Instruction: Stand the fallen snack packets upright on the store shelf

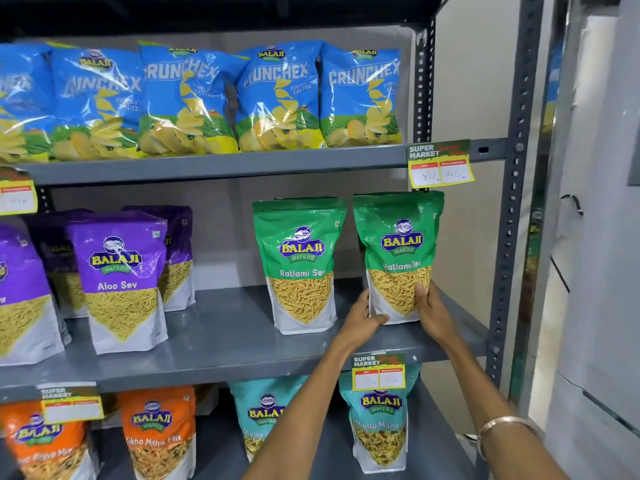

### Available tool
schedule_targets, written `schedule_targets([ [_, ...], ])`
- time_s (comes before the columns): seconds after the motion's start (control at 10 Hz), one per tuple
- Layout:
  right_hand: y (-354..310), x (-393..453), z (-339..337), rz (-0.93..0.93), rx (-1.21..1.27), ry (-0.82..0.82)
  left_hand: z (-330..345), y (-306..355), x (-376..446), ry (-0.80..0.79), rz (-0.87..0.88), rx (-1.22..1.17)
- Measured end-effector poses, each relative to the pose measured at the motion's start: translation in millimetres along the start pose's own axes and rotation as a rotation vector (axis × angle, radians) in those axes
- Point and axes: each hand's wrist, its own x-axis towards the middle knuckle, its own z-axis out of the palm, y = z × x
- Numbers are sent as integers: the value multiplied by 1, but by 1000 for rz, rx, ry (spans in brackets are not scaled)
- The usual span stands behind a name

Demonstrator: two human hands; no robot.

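A green Ratlami Sev packet [398, 244] stands upright at the right end of the grey middle shelf [225, 341]. My left hand [362, 320] grips its lower left corner and my right hand [431, 311] grips its lower right side, thumb across the front. A second green Ratlami Sev packet [299, 261] stands upright just to its left, untouched. Purple Aloo Sev packets [121, 278] stand upright further left on the same shelf.
Blue Crunchex chip bags [277, 95] line the top shelf. Orange packets [157, 431] and teal packets [379, 424] stand on the lower shelf. Price tags [440, 164] hang from the shelf edges. The metal upright [512, 209] and a wall close off the right side.
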Motion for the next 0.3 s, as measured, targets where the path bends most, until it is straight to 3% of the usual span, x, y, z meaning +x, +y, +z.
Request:
schedule_targets([
  [0.2, -49, -36, 3, 59, -165, 74, -6, 21, -33, 9, 14, 59],
  [0.3, -69, -57, 14, -131, -235, 286, -14, 15, -58, 178, 236, 288],
])
